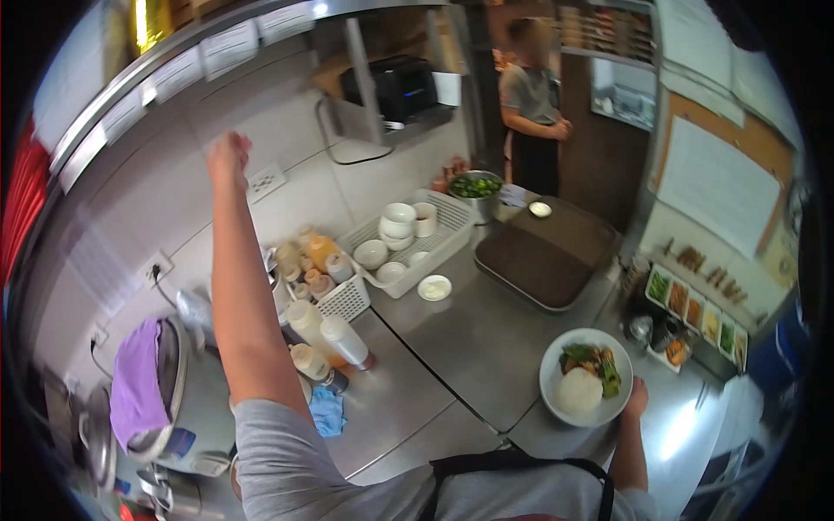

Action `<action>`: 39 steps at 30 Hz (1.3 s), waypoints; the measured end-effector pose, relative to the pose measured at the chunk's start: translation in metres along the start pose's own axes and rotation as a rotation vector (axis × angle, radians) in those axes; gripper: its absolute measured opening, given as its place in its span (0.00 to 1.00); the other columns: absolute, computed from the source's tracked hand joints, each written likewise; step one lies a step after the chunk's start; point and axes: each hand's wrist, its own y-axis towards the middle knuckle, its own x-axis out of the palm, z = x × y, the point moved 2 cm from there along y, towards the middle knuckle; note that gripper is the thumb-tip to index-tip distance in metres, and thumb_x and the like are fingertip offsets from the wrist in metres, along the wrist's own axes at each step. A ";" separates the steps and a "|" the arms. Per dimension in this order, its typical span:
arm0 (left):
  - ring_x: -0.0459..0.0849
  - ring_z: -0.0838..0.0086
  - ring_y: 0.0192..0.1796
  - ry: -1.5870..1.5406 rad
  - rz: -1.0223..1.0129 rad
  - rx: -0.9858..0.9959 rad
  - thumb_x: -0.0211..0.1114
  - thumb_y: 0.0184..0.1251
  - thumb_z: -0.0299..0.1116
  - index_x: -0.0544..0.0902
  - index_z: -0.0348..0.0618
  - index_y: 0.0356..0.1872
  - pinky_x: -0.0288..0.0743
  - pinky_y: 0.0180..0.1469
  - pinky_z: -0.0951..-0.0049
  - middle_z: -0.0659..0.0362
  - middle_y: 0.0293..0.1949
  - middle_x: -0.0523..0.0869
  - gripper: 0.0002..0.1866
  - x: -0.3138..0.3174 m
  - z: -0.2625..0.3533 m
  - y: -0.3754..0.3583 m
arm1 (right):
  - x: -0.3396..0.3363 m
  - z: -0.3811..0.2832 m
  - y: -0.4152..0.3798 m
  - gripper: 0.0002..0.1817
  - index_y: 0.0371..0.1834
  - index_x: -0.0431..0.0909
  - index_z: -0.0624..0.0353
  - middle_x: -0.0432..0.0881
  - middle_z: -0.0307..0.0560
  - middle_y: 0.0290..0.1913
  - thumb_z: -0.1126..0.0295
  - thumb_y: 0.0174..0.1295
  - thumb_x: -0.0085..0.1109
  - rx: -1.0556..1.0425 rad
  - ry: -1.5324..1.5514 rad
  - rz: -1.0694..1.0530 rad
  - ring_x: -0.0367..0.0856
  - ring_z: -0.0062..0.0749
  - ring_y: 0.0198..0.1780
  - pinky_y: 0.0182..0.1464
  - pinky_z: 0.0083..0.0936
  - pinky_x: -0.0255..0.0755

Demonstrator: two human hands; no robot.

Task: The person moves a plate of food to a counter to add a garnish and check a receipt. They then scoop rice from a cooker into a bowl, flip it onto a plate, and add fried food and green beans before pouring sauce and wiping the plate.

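Note:
My left arm stretches up along the tiled wall, and my left hand (229, 158) is raised with its fingers curled closed. Whether anything is in those fingers is hidden. At the right, my right hand (638, 399) grips the rim of a round white plate (549, 385) on the steel counter. On the plate are a dome of white rice (579, 392) and a mix of green and brown cooked vegetables (611, 375). A small white bowl with a pale filling (434, 287) stands farther back.
A brown tray (530, 260) bears a small white cup. White bowls (397, 228) sit in a plastic basket (447, 239) beside squeeze bottles (340, 337). Garnish containers (692, 311) line the right side; a pot with a purple cloth (139, 382) is left. Another person (532, 108) stands behind.

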 end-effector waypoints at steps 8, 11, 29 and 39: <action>0.70 0.81 0.19 0.276 -0.696 -0.721 0.47 0.59 0.38 0.74 0.44 0.23 0.60 0.20 0.80 0.65 0.17 0.73 0.12 0.089 -0.164 -0.311 | -0.019 0.002 0.010 0.09 0.30 0.75 0.57 0.76 0.54 0.36 0.66 0.49 0.49 0.072 0.158 -0.332 0.73 0.49 0.40 0.42 0.38 0.67; 0.75 0.80 0.24 0.250 -1.068 -0.956 0.46 0.64 0.48 0.71 0.45 0.37 0.66 0.24 0.80 0.62 0.24 0.77 0.17 0.108 -0.193 -0.448 | -0.066 0.005 0.036 0.09 0.29 0.75 0.57 0.77 0.52 0.32 0.66 0.53 0.46 -0.014 0.117 -0.332 0.75 0.47 0.38 0.40 0.38 0.68; 0.73 0.64 0.52 0.479 -0.613 -0.995 0.49 0.63 0.41 0.63 0.28 0.55 0.64 0.54 0.73 0.45 0.50 0.73 0.27 0.133 -0.182 -0.639 | -0.209 0.347 0.242 0.19 0.52 0.68 0.57 0.73 0.62 0.43 0.69 0.56 0.42 0.337 -0.107 0.414 0.71 0.54 0.45 0.47 0.39 0.65; 0.71 0.64 0.54 0.528 -0.549 -1.004 0.50 0.62 0.42 0.62 0.26 0.55 0.62 0.55 0.73 0.44 0.52 0.72 0.29 0.143 -0.166 -0.639 | -0.206 0.362 0.272 0.12 0.39 0.74 0.53 0.76 0.55 0.37 0.62 0.54 0.49 0.174 -0.082 0.163 0.73 0.49 0.40 0.40 0.38 0.67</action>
